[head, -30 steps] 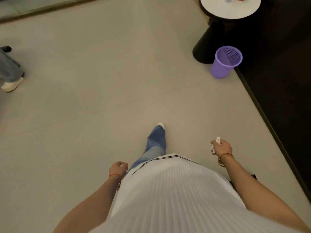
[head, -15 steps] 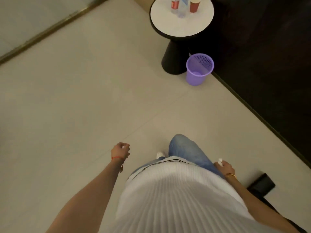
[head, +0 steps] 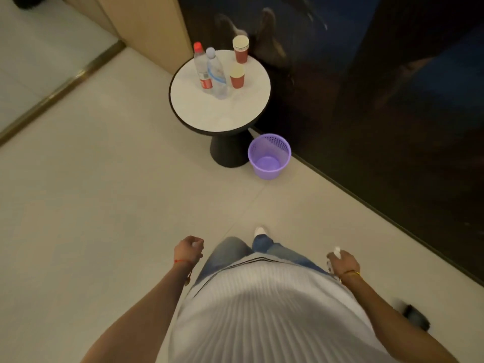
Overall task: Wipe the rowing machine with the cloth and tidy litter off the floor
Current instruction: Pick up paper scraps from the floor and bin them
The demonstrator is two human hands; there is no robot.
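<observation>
Two hands in view, both low at the person's sides. Right hand (head: 343, 262) has its fingers curled round a small white scrap of litter (head: 336, 250); a bit of it pokes out above the knuckles and another bit shows below. Looks like crumpled tissue or wrapper, too small to tell which. Left hand (head: 189, 248) is curled into a loose fist; a pale speck shows at the fingers, but I cannot tell whether it holds anything.

Purple bin (head: 269, 155) stands on the floor (head: 104, 205) well ahead, just beside the black foot of the round side table (head: 193, 111) and near the dark wall. Bin looks empty, mouth up and unobstructed. On the table: two clear bottles (head: 209, 70) and two red paper cups (head: 237, 76). Rowing machine and cloth not in view. A dark blurred object (head: 416, 317) lies on the floor behind the right arm; unidentifiable.

Handling judgement: the scrap should be very light, soft and crushable, nothing fragile. The whole-fist hold suits it, since a light pinch could let a loose corner slip out. Being so light, it may drift or cling to the fingers on release, so it likely wants letting go low over the bin's mouth, not tossed from here. The bin's mesh wall looks thin and light, easily tipped by a knock.

Step in hand, as I read it: carrying litter toward the bin.
</observation>
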